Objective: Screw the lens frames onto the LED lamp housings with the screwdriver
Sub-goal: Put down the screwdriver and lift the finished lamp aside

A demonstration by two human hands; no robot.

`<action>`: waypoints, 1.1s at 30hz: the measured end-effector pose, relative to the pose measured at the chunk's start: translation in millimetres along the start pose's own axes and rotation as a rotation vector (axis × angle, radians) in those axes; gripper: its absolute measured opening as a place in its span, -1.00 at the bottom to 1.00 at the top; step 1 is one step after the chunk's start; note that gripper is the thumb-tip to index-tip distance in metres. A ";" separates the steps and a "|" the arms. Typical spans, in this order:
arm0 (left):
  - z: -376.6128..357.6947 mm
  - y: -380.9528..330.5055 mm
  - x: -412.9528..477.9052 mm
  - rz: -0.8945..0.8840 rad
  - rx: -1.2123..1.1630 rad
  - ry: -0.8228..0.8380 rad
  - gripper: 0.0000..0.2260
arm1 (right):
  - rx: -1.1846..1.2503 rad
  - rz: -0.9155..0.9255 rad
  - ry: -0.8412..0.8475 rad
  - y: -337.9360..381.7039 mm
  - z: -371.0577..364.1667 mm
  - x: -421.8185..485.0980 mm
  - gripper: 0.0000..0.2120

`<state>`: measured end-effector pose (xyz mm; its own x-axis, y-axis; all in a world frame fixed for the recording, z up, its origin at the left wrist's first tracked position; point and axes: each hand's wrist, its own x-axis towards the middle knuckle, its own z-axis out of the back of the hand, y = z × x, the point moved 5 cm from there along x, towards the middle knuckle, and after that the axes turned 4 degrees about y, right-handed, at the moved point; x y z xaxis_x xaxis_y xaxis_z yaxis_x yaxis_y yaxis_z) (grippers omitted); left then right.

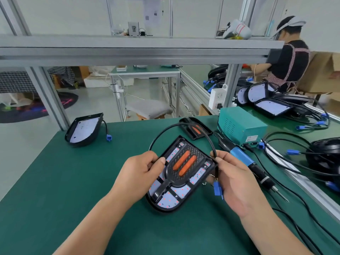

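Note:
A black LED lamp housing (171, 199) with a white LED board is tilted up over the green bench. A black lens frame (184, 162) with two orange strips lies on it. My left hand (141, 172) grips the housing's left edge, thumb on the frame. My right hand (237, 181) holds the right edge and pinches the housing's black cable (195, 126), whose blue plug (218, 188) hangs by the palm. The blue-handled electric screwdriver (244, 159) lies on the bench right of my right hand, untouched.
Another housing (83, 129) lies at the bench's far left, and a spare lens frame (196, 129) sits behind the held one. A teal power box (241, 126) stands at the right, with cables and more housings (272, 105) beyond. A person works at the far right.

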<state>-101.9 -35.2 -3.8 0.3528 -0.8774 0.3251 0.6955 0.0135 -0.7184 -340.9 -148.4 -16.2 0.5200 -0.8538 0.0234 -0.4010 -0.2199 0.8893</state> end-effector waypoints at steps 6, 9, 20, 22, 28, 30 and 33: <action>0.6 -5.6 -1.0 0.009 -0.040 -0.102 -0.59 | 0.062 0.016 -0.019 -4.6 -12.4 3.9 -0.78; 1.7 -5.3 -1.5 0.028 -0.026 -0.161 -0.59 | 0.040 0.017 -0.023 -11.0 -22.7 4.3 -0.73; -1.7 1.5 -0.4 0.132 -0.182 -0.231 -0.52 | -0.348 0.116 0.190 -11.3 -54.7 -1.1 -0.67; -2.2 1.1 0.8 0.109 -0.226 -0.209 -0.49 | -0.343 0.169 0.160 -6.5 -50.1 -1.0 -0.69; -9.5 9.6 -1.9 0.047 -0.374 -0.152 -0.44 | -0.372 0.285 0.207 16.7 -32.0 -3.3 -0.65; -9.5 20.0 0.0 0.119 -0.366 -0.170 -0.49 | -0.338 0.349 0.195 33.8 -24.6 -5.5 -0.63; -9.7 34.2 2.4 0.226 -0.293 -0.139 -0.52 | -0.299 0.450 0.124 66.1 -6.1 -10.1 -0.64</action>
<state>-83.3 -41.5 -33.5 0.5721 -0.7944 0.2040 0.3893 0.0441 -0.9201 -368.0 -151.4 45.1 0.4392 -0.7667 0.4683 -0.3815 0.3127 0.8699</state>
